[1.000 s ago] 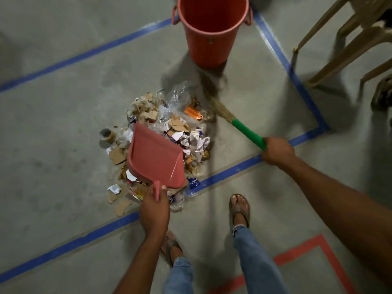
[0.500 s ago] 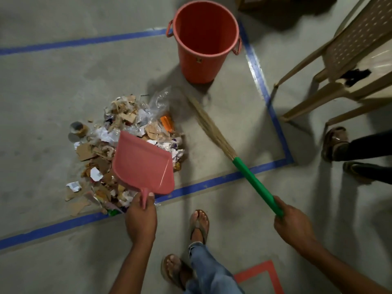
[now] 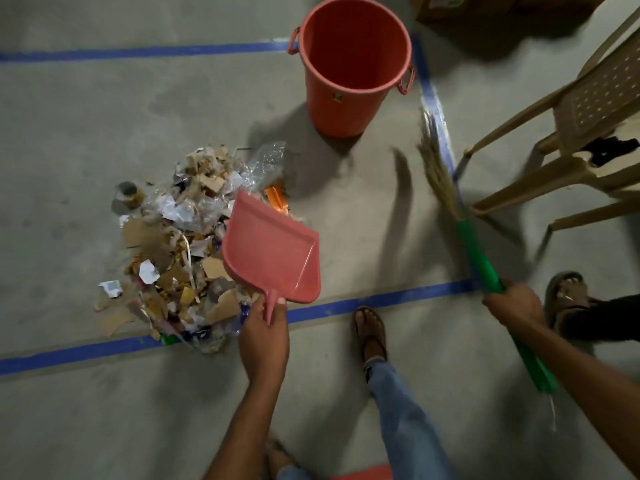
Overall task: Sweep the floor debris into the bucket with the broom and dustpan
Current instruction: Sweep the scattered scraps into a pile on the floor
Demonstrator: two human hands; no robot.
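Note:
A pile of debris (image 3: 180, 244), made of cardboard scraps, paper and clear plastic, lies on the concrete floor left of centre. My left hand (image 3: 264, 336) grips the handle of a pink dustpan (image 3: 272, 252), which is empty and overlaps the pile's right edge. My right hand (image 3: 516, 303) grips the green handle of a straw broom (image 3: 440, 174); its bristles point away, right of the pile and apart from it. An empty orange bucket (image 3: 353, 64) stands upright beyond the pile.
Blue tape lines (image 3: 374, 301) frame the floor area. A beige plastic chair (image 3: 581, 133) stands at the right, close to the broom. Another person's sandalled foot (image 3: 568, 296) is beside my right hand. My own foot (image 3: 372, 332) stands on the near tape line. A cardboard box (image 3: 467, 12) sits behind the bucket.
The broom has swung right, away from the pile toward the chair. The dustpan has shifted from over the pile's middle to its right edge. The view has turned.

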